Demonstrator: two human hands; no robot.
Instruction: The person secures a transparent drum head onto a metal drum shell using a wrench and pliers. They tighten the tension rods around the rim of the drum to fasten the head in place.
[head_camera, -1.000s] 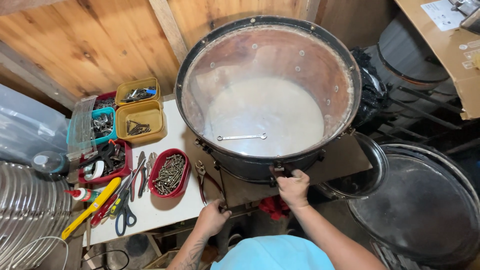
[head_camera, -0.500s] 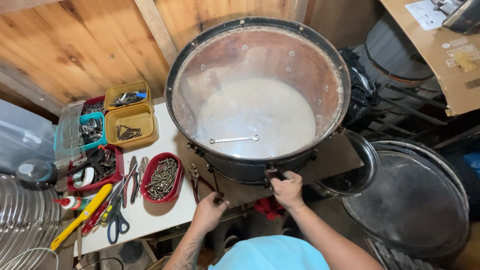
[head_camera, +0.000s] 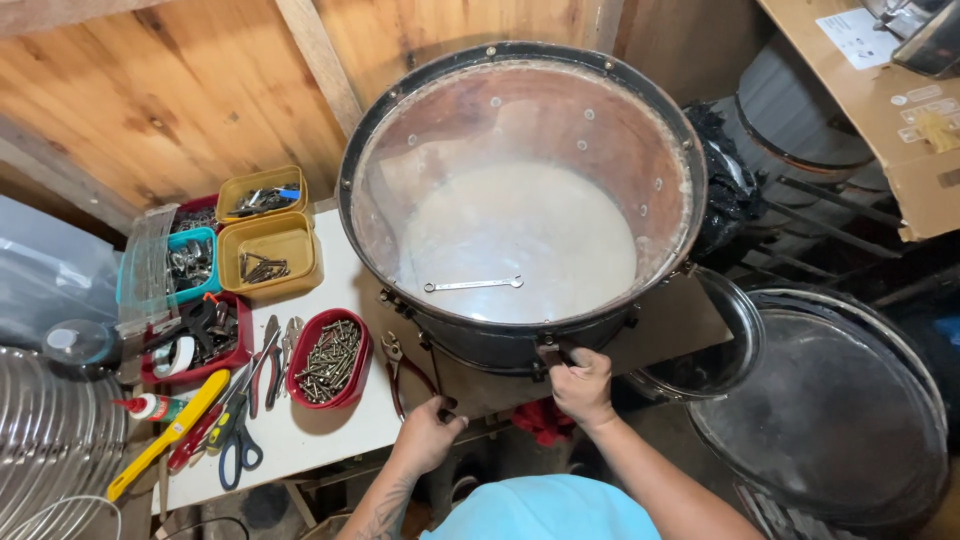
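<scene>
A large bass drum (head_camera: 520, 190) lies flat on a white table (head_camera: 320, 430), its clear head facing up and a metal wrench (head_camera: 472, 285) resting on it. My right hand (head_camera: 580, 385) pinches a tension lug (head_camera: 548, 352) on the drum's near rim. Down at the table's front edge, my left hand (head_camera: 428, 432) is closed around a small dark tool below the drum shell. Red-handled pliers (head_camera: 400, 370) lie just left of that hand.
Yellow (head_camera: 268, 250), teal (head_camera: 190, 265) and red (head_camera: 200, 335) trays of hardware and a red bowl of screws (head_camera: 328, 358) sit on the left, with scissors (head_camera: 238, 440) and other hand tools. Another drum (head_camera: 830, 400) and a hoop stand on the right.
The camera view shifted slightly; both hands stay at the drum's near rim, the left one a little lower at the table edge.
</scene>
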